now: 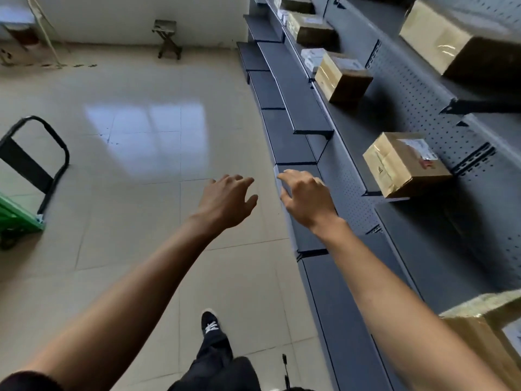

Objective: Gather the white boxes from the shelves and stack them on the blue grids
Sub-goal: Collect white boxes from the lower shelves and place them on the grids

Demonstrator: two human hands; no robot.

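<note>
Both arms reach forward beside a dark grey shelf unit (355,176) on my right. My left hand (228,203) hovers over the tiled floor with fingers loosely spread and holds nothing. My right hand (306,198) is out over the low shelf's front edge, fingers relaxed, also empty. A white box (311,59) lies on a middle shelf far ahead, behind a brown carton (342,77). More white boxes (282,8) show at the far end of the shelves. No blue grid is in view.
Brown taped cartons sit on the shelves: one near my right hand (406,163), a large one up top (451,43), one at lower right (490,334). A green trolley with a black handle (31,170) stands left. A small stool (167,38) is by the far wall.
</note>
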